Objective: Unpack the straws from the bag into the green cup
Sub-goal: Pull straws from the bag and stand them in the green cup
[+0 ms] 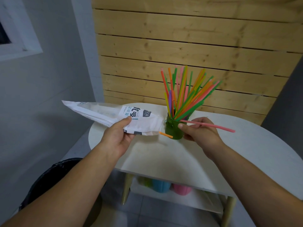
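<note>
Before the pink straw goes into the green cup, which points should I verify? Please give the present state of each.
1. Pink straw pinched in right hand: ok.
2. Green cup upright on the table: ok.
3. Room left among the straws in the cup: cannot tell.
4. Bag gripped by left hand: ok.
5. Orange straw safely inside the bag: not ok, it pokes out of the mouth.
6. More straws inside the bag: cannot tell.

I see a dark green cup point(172, 130) holding neon orange, green, yellow, pink and purple straws point(185, 92). At its three o'clock is a pink straw point(213, 126). At nine o'clock are a white bag point(131, 116) with black and teal lettering and an orange straw point(166, 134).
</note>
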The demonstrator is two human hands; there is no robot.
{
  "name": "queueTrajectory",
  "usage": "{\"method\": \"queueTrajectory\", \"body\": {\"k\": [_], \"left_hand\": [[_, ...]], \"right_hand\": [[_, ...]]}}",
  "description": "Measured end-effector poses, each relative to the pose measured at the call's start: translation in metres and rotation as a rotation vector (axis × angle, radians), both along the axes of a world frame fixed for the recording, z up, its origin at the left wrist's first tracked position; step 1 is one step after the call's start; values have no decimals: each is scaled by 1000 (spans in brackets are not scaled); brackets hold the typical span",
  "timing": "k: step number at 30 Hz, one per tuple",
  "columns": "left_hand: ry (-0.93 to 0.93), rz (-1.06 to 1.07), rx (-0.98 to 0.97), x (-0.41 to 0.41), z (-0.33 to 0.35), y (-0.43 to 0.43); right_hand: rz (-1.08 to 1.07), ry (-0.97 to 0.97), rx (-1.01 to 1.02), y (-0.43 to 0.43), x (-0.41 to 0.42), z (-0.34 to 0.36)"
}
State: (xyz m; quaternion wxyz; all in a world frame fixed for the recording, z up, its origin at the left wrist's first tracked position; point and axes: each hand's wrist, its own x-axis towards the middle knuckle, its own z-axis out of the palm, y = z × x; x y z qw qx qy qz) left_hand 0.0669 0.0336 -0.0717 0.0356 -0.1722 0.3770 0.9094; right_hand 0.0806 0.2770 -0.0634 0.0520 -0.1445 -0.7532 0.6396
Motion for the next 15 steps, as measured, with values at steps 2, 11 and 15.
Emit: {"method": "queueTrajectory", "body": {"k": [2,11,15], "left_hand": [[1,0,7,1,1,0],[16,3,20,3,3,0],[29,11,26,2,3,0]], "right_hand": [[11,-29,-26,-1,5,0],[346,-200,-154,-15,30,8],[398,-123,-301,-32,36,14]]}}
